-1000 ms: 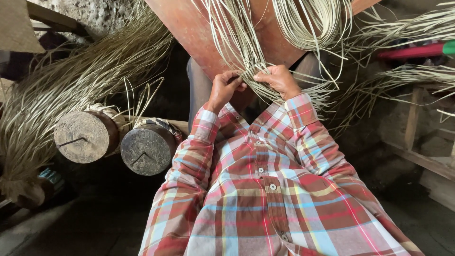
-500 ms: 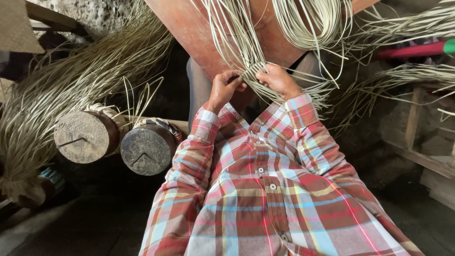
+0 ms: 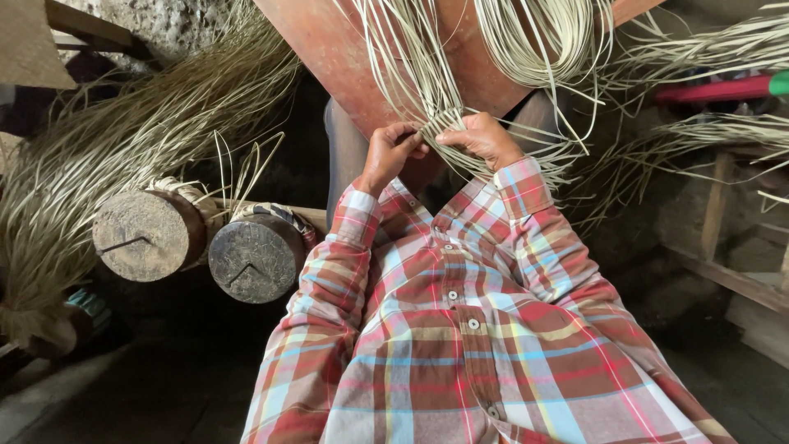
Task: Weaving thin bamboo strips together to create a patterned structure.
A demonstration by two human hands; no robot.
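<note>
Near the top centre, the left hand (image 3: 388, 153) and right hand (image 3: 481, 138) both pinch pale cane strips (image 3: 440, 123) against one red-brown board (image 3: 345, 57). Two round log ends (image 3: 141, 236) sit at the left.

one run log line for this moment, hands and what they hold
left hand: pinching pale strips | right hand: gripping same strips | strips: against red board | beside: two log ends
</note>
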